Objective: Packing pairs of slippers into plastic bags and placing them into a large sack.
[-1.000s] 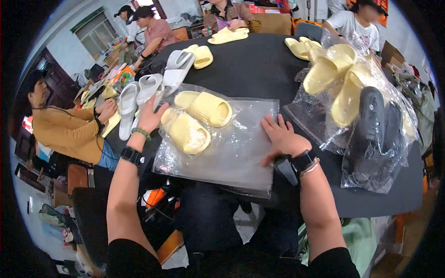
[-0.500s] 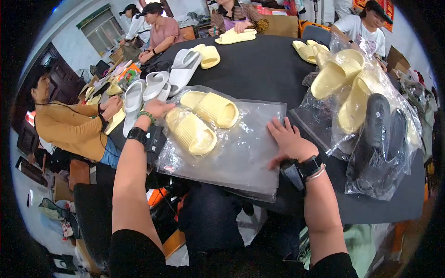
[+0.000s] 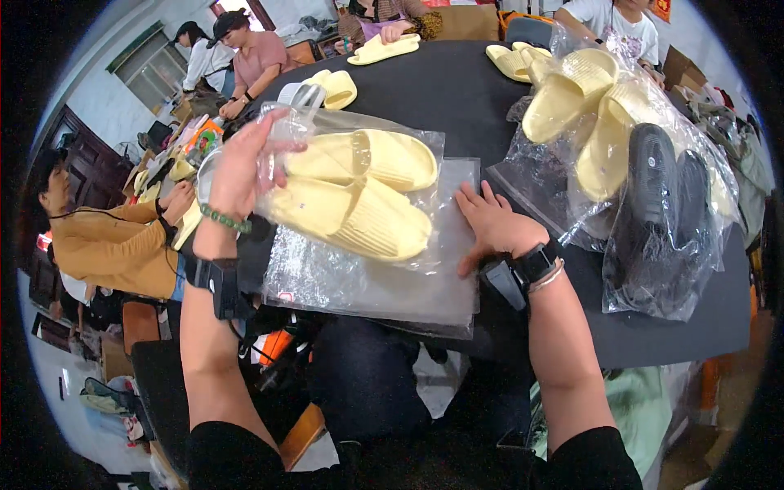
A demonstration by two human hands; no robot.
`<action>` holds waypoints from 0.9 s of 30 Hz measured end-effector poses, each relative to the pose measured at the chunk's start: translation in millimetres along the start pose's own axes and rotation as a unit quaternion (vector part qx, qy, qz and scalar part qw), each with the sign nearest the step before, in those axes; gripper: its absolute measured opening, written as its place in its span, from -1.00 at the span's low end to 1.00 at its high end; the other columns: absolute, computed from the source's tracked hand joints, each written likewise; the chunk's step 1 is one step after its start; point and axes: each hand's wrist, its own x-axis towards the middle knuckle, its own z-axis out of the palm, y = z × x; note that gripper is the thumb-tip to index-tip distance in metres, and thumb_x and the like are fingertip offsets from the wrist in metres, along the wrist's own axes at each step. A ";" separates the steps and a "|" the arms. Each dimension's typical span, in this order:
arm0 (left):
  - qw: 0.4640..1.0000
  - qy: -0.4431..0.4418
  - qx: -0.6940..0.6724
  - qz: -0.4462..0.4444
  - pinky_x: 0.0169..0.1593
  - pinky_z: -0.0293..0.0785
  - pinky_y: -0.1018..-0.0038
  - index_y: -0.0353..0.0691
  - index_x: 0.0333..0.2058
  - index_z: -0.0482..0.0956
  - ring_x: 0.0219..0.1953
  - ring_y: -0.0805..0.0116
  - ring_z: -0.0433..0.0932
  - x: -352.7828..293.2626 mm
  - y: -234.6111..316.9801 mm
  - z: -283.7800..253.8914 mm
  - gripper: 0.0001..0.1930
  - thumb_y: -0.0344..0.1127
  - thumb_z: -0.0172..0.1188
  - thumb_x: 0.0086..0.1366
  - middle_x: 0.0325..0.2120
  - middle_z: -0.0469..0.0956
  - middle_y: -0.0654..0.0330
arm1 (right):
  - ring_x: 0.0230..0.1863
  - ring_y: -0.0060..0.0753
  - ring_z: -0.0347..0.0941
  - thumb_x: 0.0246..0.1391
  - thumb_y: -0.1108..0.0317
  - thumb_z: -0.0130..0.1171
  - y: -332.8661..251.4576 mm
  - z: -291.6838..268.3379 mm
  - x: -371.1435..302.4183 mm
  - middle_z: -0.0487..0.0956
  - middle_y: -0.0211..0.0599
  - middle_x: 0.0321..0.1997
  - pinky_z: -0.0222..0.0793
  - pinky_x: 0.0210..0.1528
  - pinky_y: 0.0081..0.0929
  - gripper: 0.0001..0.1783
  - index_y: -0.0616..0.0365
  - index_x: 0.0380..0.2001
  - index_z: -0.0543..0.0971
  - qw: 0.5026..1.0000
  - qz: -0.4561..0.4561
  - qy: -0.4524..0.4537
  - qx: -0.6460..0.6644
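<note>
Clear plastic bag [image 3: 431, 139] clamped at one end betw. thumb & fingers of L hand [image 3: 241, 167]; inside, pair of pale-yellow slides [image 3: 359, 196], heels nearest the grip, toes pointing R of it. Just below the grip, on same arm, green bead bracelet [image 3: 226, 219] & blk wrist device [image 3: 222, 287]. Under the grip's load & spreading R, stack of flat clear bags [image 3: 367, 286]; at stack's R edge, R hand [image 3: 502, 229] laid palm down, fingers splayed wide. Just beyond the grip, grey slide [image 3: 304, 96], partly hidden, & loose yellow slides [image 3: 336, 88] on blk tabletop [image 3: 441, 90]. Well R of grip, bagged blk slides [image 3: 653, 180], w/ bagged yellow slides [image 3: 567, 102] next to them. Well L of grip, co-worker in mustard top [image 3: 122, 245]. Farther off, co-worker in pink shirt [image 3: 261, 61]; opp. the grip, across table, another co-worker's hand [image 3: 398, 31] on single yellow slide [image 3: 384, 51].
</note>
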 end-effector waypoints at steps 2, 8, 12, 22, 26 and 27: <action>0.989 -0.123 -0.029 -0.079 -0.58 0.53 0.55 -0.17 0.31 0.10 -0.48 0.38 0.62 -9.8 -10.8 -18.9 -0.38 0.06 -0.11 0.42 -0.19 0.56 -0.16 | 0.48 0.21 -0.35 -0.56 -0.11 0.54 2.9 -3.4 -0.1 -0.12 0.01 0.48 -0.21 0.45 -0.11 0.44 0.30 0.35 -0.03 1.000 -0.004 0.005 0.006; 0.983 -0.110 -0.014 -0.149 -0.66 0.38 0.68 0.04 0.38 -0.21 -0.58 0.28 0.61 -23.0 -62.9 -47.0 -0.26 -0.06 0.01 0.39 -0.24 0.59 -0.15 | 0.43 0.10 -0.06 -0.31 0.11 0.44 14.6 -5.3 6.5 0.11 0.06 0.40 0.02 0.37 -0.20 0.06 0.22 0.27 0.19 0.999 -0.004 0.029 0.038; 0.980 -0.131 -0.021 -0.151 -0.56 0.48 0.58 0.03 0.38 -0.21 -0.52 0.29 0.62 -24.9 -65.5 -44.7 -0.24 -0.21 0.06 0.37 -0.25 0.60 -0.12 | -0.07 -0.06 0.52 -0.16 0.18 0.36 8.8 -18.8 8.8 0.56 0.10 -0.12 0.42 -0.03 -0.28 -0.26 0.25 0.10 0.36 0.977 -0.014 0.172 0.125; 0.979 -0.123 -0.122 -0.104 -0.31 0.51 0.54 -0.05 0.37 -0.09 -0.24 0.20 0.62 -18.3 -64.9 -33.3 -0.36 -0.33 -0.03 0.40 -0.13 0.56 -0.15 | -0.63 -0.41 0.49 -0.09 0.46 0.27 -17.6 -20.2 -0.5 0.54 -0.22 -0.62 0.39 -0.52 -0.46 -0.19 0.22 0.24 0.14 0.942 0.024 0.065 0.329; 0.989 -0.099 -0.108 -0.027 -0.23 0.51 0.53 -0.06 0.37 -0.10 -0.23 0.19 0.62 -28.6 -40.7 -31.5 -0.34 -0.34 -0.02 0.39 -0.05 0.52 -0.15 | -0.64 -0.48 0.47 -0.06 0.45 0.20 -29.7 -46.8 -21.3 0.50 -0.31 -0.63 0.35 -0.53 -0.54 -0.32 0.14 0.18 0.24 0.937 -0.108 0.013 0.333; 0.990 -0.094 -0.102 -0.008 -0.24 0.50 0.52 -0.06 0.38 -0.12 -0.25 0.22 0.63 -33.1 -32.0 -24.6 -0.32 -0.35 0.00 0.38 -0.02 0.49 -0.15 | -0.64 -0.48 0.47 -0.06 0.45 0.20 -32.1 -50.8 -28.0 0.50 -0.31 -0.63 0.35 -0.53 -0.54 -0.32 0.14 0.18 0.24 0.937 -0.107 0.011 0.333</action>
